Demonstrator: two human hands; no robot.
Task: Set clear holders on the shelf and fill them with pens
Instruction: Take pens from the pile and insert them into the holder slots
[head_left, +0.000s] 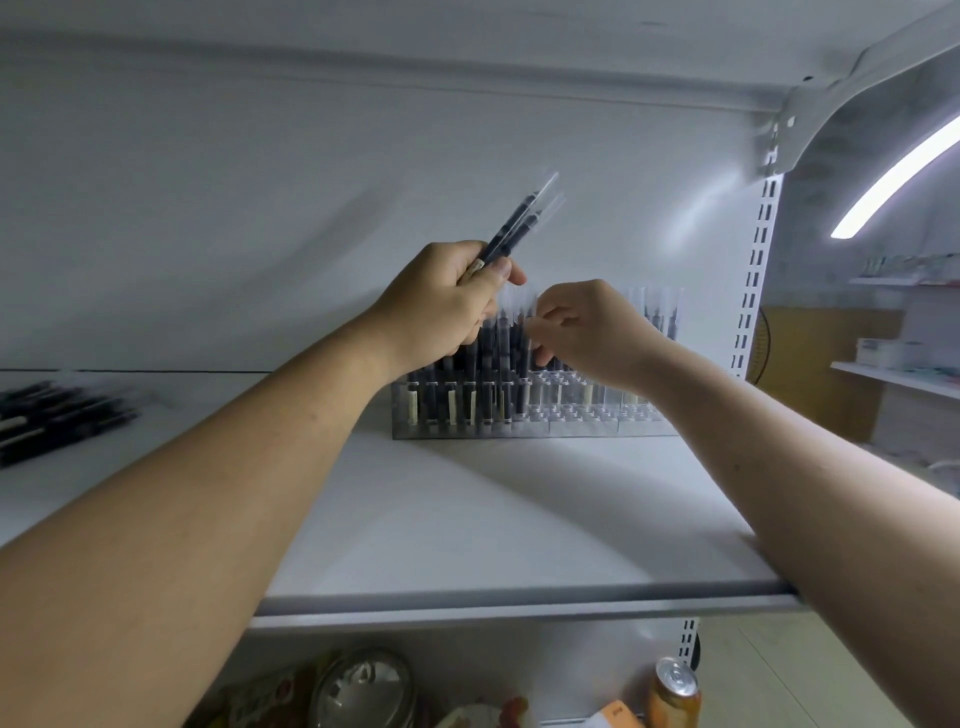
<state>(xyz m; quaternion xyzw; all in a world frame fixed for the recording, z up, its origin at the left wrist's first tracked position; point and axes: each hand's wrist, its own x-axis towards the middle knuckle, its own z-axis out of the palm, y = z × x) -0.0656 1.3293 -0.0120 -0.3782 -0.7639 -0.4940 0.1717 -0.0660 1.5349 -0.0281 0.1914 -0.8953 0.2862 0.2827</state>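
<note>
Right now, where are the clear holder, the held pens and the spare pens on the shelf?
clear holder (587, 427), head view, bare front wall.
held pens (513, 227), head view, barrels above the grip.
spare pens (57, 415), head view, middle of the pile.

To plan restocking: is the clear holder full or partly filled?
Partly filled: the clear holder has pens in left slots; front right slots look empty.

The pens (519, 223) gripped by the left hand (447, 301) are motion-blurred, their lower ends hidden inside it. The right hand (592, 332) covers part of the clear holder (571, 421), and whether it pinches anything cannot be told. The loose pens (57, 415) at the left are blurred and cut by the edge.
</note>
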